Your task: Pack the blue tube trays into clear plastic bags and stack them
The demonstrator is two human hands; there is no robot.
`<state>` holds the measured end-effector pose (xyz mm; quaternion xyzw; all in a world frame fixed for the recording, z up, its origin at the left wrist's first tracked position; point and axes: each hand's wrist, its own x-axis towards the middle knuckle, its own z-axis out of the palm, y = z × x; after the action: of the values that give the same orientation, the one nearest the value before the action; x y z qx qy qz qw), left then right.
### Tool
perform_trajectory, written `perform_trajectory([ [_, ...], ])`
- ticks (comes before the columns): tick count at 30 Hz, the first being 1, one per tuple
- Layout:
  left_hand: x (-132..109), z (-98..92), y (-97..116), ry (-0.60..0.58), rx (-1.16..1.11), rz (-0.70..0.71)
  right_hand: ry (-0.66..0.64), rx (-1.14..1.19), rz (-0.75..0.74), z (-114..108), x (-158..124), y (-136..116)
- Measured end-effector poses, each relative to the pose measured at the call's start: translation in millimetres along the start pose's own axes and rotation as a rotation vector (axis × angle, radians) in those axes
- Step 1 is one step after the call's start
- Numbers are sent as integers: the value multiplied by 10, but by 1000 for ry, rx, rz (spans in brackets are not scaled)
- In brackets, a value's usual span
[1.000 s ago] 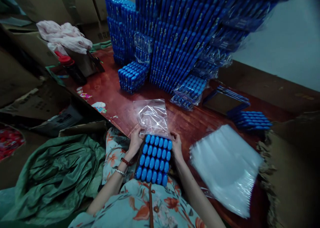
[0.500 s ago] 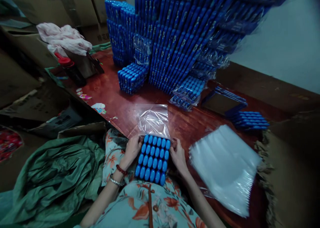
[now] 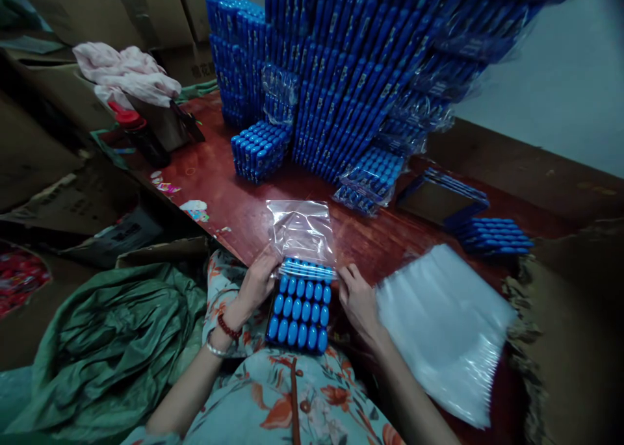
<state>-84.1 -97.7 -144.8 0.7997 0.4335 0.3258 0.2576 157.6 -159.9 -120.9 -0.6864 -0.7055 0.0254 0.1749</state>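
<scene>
A block of blue capped tubes [image 3: 299, 312] rests on end against my lap at the table's near edge. A clear plastic bag [image 3: 302, 232] lies on the table with its mouth drawn over the block's far row. My left hand [image 3: 258, 279] pinches the bag's left edge beside the block, fingers closed. My right hand [image 3: 358, 299] is at the block's right side, fingers curled near the bag's right edge; whether it grips the bag is unclear.
A stack of clear bags [image 3: 443, 328] lies to the right on the red wooden table [image 3: 229, 198]. A tall pile of bagged blue tubes [image 3: 355, 62] fills the back. A dark bottle [image 3: 141, 136], pink cloth [image 3: 127, 71] and cartons stand left; green sacking [image 3: 107, 341] lies lower left.
The bag's mouth has been pulled toward me over the top row of the tube block. My right hand has shifted slightly right and lower, off the block's corner.
</scene>
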Motion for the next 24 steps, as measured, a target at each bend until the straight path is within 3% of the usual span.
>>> perform_trajectory([
  [6,-702,-157,134,-58,242,223,-9,46,-255,-65,-671,-73],
  [11,-1387,-180,138,-168,259,181,-61,105,-350,-7,-1208,-81],
  [14,-1631,-160,90,-233,302,152,-150,102,-359,95,-1343,-20],
  [20,-1508,-77,59,-407,316,145,-109,34,-466,217,-1109,35],
  [24,-1246,-62,83,-313,282,144,-124,134,-416,144,-790,-68],
])
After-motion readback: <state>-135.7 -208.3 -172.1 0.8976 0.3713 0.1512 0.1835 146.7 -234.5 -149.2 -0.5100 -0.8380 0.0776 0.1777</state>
